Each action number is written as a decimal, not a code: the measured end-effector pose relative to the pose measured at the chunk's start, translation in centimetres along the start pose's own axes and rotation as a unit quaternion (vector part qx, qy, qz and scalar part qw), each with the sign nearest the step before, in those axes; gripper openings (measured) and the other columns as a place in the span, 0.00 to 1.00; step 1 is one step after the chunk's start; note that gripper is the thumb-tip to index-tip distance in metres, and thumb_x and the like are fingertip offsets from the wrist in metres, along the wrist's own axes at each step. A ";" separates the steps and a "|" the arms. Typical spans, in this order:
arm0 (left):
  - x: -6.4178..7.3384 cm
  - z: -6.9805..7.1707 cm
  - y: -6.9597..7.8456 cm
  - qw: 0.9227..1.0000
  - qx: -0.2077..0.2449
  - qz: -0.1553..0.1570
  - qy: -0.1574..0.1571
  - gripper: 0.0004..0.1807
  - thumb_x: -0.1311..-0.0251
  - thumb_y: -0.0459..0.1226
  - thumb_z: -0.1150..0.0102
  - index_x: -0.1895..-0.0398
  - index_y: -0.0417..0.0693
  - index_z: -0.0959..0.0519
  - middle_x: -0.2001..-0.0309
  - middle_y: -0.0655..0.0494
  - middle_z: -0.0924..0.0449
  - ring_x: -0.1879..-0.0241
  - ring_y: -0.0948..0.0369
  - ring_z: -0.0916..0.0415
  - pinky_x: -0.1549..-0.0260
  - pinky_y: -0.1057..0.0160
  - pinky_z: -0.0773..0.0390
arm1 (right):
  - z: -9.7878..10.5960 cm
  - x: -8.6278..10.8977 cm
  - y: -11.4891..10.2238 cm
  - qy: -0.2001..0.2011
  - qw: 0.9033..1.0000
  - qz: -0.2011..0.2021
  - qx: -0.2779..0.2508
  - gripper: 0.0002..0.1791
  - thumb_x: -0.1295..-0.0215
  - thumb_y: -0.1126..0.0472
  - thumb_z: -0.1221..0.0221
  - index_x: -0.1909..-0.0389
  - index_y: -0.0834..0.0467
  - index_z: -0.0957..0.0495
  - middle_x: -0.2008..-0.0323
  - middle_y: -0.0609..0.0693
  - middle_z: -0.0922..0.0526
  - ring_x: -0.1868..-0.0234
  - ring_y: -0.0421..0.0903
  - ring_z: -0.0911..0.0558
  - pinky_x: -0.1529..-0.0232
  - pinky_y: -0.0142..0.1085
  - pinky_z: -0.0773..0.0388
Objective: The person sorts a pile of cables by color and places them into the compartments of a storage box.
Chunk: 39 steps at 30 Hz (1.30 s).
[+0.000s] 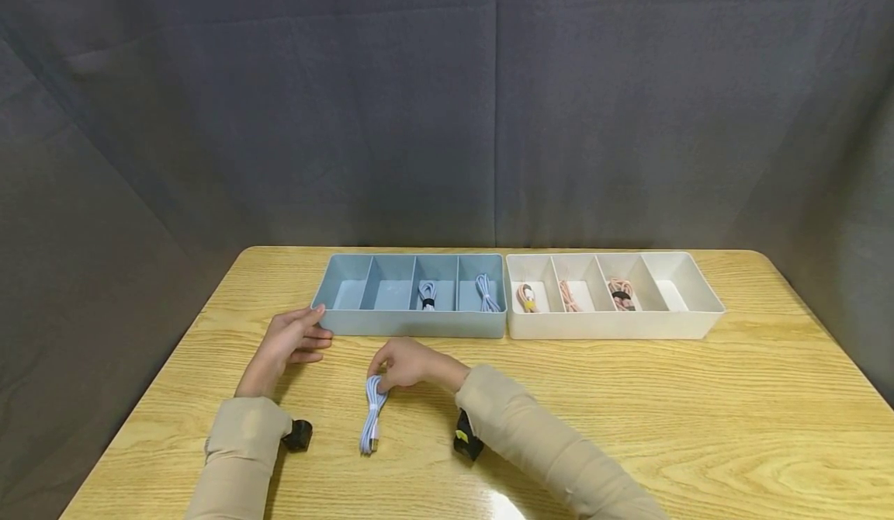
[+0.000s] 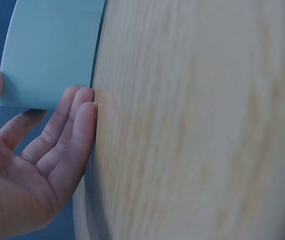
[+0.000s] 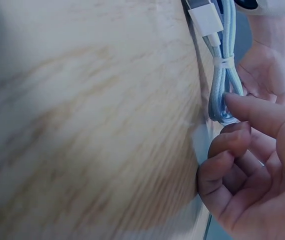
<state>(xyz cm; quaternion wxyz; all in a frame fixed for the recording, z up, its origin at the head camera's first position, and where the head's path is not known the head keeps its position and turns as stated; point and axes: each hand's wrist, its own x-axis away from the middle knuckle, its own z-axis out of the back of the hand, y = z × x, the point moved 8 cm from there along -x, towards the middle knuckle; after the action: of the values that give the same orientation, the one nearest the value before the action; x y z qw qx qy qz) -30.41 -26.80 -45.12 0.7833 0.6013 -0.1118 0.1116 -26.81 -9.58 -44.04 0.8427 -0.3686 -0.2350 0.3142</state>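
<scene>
In the head view my right hand (image 1: pixel 408 363) pinches a light blue USB cable (image 1: pixel 373 411) by its looped end. The cable is coiled into a bundle with a pale tie round its middle, and its plug end points toward me. The right wrist view shows thumb and finger on the loop of the cable (image 3: pixel 225 65), near the white plug. My left hand (image 1: pixel 286 341) touches the left front corner of the blue divided box (image 1: pixel 412 324). In the left wrist view its fingers lie fairly straight against the box (image 2: pixel 52 55), thumb at the edge.
Two compartments at the right of the blue box hold blue cables (image 1: pixel 427 295). Beside it stands a white divided box (image 1: pixel 608 326), with pinkish cables (image 1: pixel 620 293) in three compartments. Both boxes sit toward the back of the wooden table (image 1: pixel 698 427), before a dark curtain (image 1: pixel 349 116).
</scene>
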 end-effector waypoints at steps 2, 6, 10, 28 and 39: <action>0.0 0.0 0.0 1.000 0.003 0.002 0.000 0.42 0.42 0.58 0.48 0.35 0.37 0.42 0.71 0.55 0.20 0.70 0.62 0.20 0.69 0.59 0.19 | 0.1 0.1 0.0 0.000 1.000 0.001 0.000 0.09 0.51 0.71 0.36 0.66 0.62 0.17 0.93 0.43 0.34 0.92 0.36 0.39 0.89 0.25 0.42; 0.3 0.0 0.3 1.000 0.004 0.002 0.001 0.38 0.38 0.53 0.51 0.34 0.36 0.44 0.70 0.54 0.20 0.70 0.61 0.20 0.69 0.59 0.19 | 0.7 0.4 -0.1 0.001 1.000 0.004 0.011 0.09 0.51 0.69 0.34 0.67 0.61 0.17 0.91 0.45 0.31 0.91 0.36 0.37 0.88 0.25 0.41; 0.5 -0.1 0.5 1.000 0.001 0.003 -0.002 0.35 0.35 0.50 0.53 0.33 0.35 0.45 0.69 0.52 0.20 0.69 0.60 0.20 0.68 0.59 0.19 | 1.3 0.8 -0.6 -0.002 0.999 0.025 0.030 0.09 0.52 0.67 0.33 0.68 0.60 0.18 0.92 0.43 0.33 0.90 0.35 0.37 0.86 0.25 0.41; -0.3 0.2 -0.5 0.999 0.031 -0.005 0.003 0.54 0.56 0.65 0.41 0.33 0.39 0.43 0.74 0.58 0.19 0.73 0.64 0.20 0.70 0.60 0.19 | 2.1 2.8 -1.9 -0.029 0.995 0.073 0.059 0.07 0.53 0.70 0.35 0.74 0.59 0.24 0.92 0.47 0.28 0.92 0.34 0.33 0.85 0.23 0.38; 0.2 0.0 0.0 1.000 0.020 0.004 -0.013 0.50 0.48 0.61 0.44 0.32 0.37 0.46 0.72 0.58 0.19 0.71 0.64 0.20 0.70 0.61 0.19 | 2.9 3.2 -1.4 -0.003 0.994 0.097 0.051 0.06 0.55 0.70 0.37 0.75 0.60 0.23 0.94 0.41 0.30 0.92 0.35 0.30 0.83 0.23 0.35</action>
<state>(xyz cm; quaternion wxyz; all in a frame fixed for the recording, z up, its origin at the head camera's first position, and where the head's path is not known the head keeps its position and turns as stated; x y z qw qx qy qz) -30.25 -26.80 -45.06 0.7692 0.6176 -0.1226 0.1089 -25.91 -6.64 -40.68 0.8253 -0.3455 -0.1843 0.4069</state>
